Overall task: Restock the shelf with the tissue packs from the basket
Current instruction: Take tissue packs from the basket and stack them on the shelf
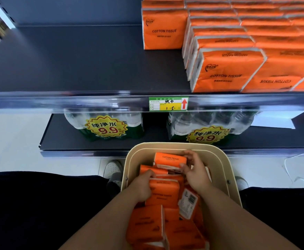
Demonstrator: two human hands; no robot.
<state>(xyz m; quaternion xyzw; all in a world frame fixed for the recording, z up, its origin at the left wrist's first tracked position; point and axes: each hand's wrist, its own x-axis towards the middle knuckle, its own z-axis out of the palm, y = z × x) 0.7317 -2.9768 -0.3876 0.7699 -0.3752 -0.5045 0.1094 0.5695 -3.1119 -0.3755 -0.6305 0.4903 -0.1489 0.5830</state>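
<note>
Nearest the camera, two bare forearms reach down into a cream plastic basket (172,146) that sits low in front of the person, between dark trouser legs. The basket is heaped with orange tissue packs (145,224) lying at mixed angles, one showing its barcode side.

The left hand (141,186) has its fingers curled over the top left edge of a pack marked COTTON TISSUE (163,194) in the middle of the heap, gripping it. The right hand (195,170), further in, holds another pack (171,160) at the far end of the basket, thumb on its near face and fingers wrapped over its far edge; this pack sits above the others.

Beyond the basket's left rim a white and grey shoe (112,167) stands on the pale floor.

Past that, the lower shelf carries two shrink-wrapped bundles of bottled water, the left bundle (106,127) and the right bundle (209,132), each with a yellow 9.9 sticker.

Above them, a green and yellow price tag (168,104) with a red arrow sits in the clear rail of the dark upper shelf (75,60). The shelf's right part holds rows of stocked tissue packs (237,51), most lying stacked, with one row standing upright (163,29) at their left edge; the left part is bare board.
</note>
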